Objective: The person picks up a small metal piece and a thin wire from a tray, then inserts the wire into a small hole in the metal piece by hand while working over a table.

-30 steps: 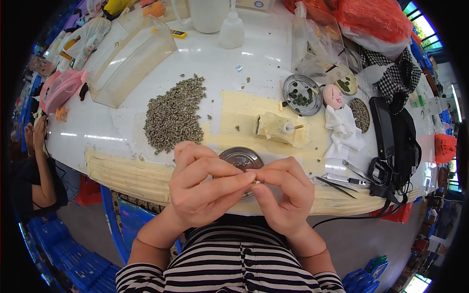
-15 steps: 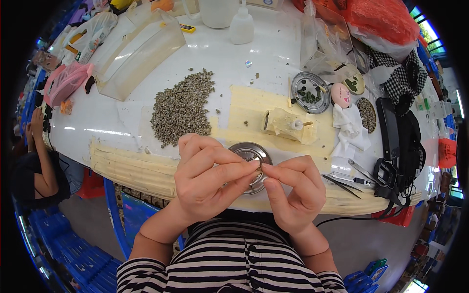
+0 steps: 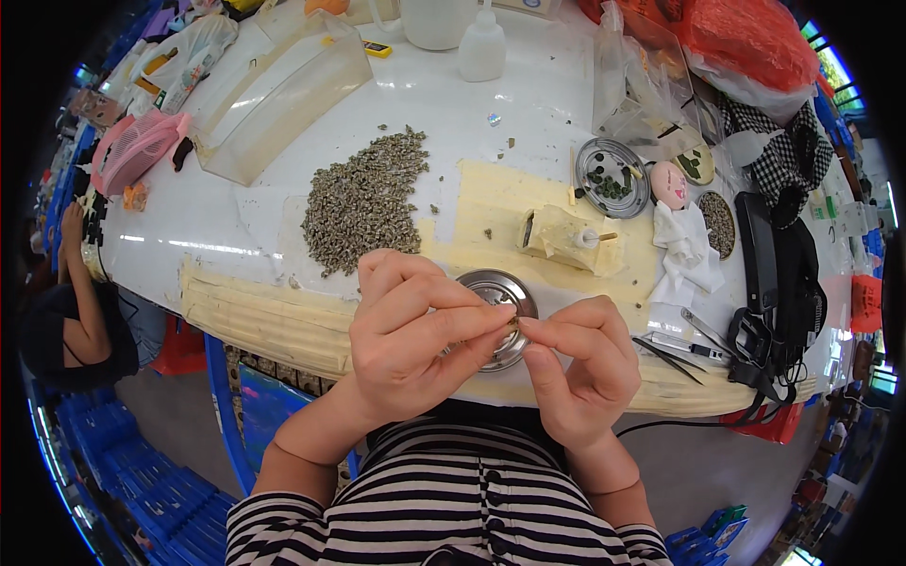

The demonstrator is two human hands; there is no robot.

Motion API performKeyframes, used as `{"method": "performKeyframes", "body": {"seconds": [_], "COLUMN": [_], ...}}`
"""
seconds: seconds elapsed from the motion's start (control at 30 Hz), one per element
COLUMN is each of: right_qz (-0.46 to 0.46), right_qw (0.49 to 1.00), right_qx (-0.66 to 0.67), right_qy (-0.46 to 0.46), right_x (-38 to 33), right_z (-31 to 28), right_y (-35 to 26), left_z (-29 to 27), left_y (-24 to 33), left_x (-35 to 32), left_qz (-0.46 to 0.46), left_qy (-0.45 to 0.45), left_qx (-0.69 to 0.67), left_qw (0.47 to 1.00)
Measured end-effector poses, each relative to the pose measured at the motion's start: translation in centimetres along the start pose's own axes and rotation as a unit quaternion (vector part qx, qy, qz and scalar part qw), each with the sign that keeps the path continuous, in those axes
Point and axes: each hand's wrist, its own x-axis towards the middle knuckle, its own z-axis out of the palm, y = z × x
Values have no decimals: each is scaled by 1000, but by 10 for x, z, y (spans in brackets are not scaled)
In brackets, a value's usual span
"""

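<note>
- left hand [image 3: 411, 330] and right hand [image 3: 580, 363] pinching one tiny part [image 3: 514, 323] together
- round metal dish [image 3: 495, 316] right under them
- pile of small grey pieces [image 3: 363, 200] further back on the white table [image 3: 236, 222]

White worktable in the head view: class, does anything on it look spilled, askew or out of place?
A few small grey-green pieces lie scattered on the white worktable, apart from the main grey-green heap, as if strayed. The clear plastic tray sits at a slant. Nothing looks damaged.

head cam | worn, looks steeply down | close over hands [image 3: 491, 349] | single fisheye view
</note>
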Motion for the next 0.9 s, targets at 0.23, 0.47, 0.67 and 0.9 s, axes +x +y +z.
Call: {"method": "performKeyframes", "body": {"seconds": [0.23, 0.47, 0.67, 0.9], "right_qz": [44, 93, 65, 49], "right_qw": [999, 990, 996, 998], "right_qx": [9, 83, 57, 37], "right_qy": [-20, -62, -7, -16], "right_x": [1, 4, 2, 1], "right_z": [2, 1, 1, -1], "right_y": [0, 1, 0, 0], "left_z": [2, 2, 2, 2], "left_y": [-1, -1, 0, -1], "left_x": [-1, 0, 0, 0], "left_qz": [-11, -9, -10, -12], "left_qy": [19, 14, 15, 16], "left_qx": [-7, -14, -10, -7], "left_qw": [1000, 1000, 1000, 1000]}}
